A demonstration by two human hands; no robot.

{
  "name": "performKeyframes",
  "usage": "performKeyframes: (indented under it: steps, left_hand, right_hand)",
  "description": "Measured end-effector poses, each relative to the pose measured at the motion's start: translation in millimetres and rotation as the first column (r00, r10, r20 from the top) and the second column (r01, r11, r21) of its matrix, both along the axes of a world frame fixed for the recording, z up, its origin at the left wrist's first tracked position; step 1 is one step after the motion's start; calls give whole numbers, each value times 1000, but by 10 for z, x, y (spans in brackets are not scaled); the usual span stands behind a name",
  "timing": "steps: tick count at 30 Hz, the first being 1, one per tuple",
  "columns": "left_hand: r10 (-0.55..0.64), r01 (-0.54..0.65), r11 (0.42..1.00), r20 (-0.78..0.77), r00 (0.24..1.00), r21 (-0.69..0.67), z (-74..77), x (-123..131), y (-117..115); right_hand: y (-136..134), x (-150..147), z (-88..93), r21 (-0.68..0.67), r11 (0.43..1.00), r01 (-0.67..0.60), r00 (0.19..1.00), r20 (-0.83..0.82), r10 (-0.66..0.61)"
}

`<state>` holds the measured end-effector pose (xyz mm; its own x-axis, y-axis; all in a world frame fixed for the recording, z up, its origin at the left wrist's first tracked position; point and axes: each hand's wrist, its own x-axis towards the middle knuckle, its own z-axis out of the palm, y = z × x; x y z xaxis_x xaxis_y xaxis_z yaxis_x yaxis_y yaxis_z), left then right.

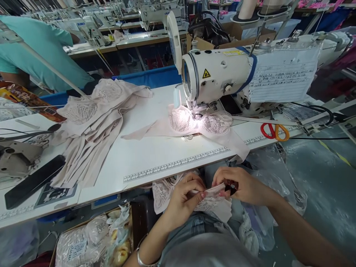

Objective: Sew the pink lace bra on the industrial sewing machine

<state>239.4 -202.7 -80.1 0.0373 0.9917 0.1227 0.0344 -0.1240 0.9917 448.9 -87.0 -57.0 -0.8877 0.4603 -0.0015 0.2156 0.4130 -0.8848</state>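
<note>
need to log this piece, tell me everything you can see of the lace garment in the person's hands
The lace piece is pale pink, with an openwork lace cup hanging at the left and plain fabric drooping below. It is limp and crumpled, held over the person's lap beneath the table edge. The left hand and right hand pinch its narrow upper edge between them; a small dark tool shows by the right fingers.
</note>
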Motion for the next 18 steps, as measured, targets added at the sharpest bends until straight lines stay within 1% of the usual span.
performKeyframes:
  steps: [3,4,7,9,15,18]
  left_hand:
    - [5,-5,1000,25,1000,-17,7,-9,5]
    - [7,-7,1000,30,1000,-23,10,-11,9]
    - [7,-6,999,30,1000,-33,18,-10,16]
    - [-1,1,999,25,1000,-32,26,-5,14]
    - [-15,15,1000,14,1000,-16,45,0,-4]
    - [-4,4,1000,24,1000,-22,52,-7,-4]
  right_hand:
    - [16,19,-10,-5,998,62,998,-27,-62]
    - [18,23,-20,8,998,63,997,-49,-63]
    - [19,13,-40,68,998,1,993,-119,7]
    - [19,-7,-35,85,996,-33,993,-114,43]
    - [30,-53,8,38,999,0,999,-37,1]
    - [48,-62,23,-10,998,-58,997,-46,58]
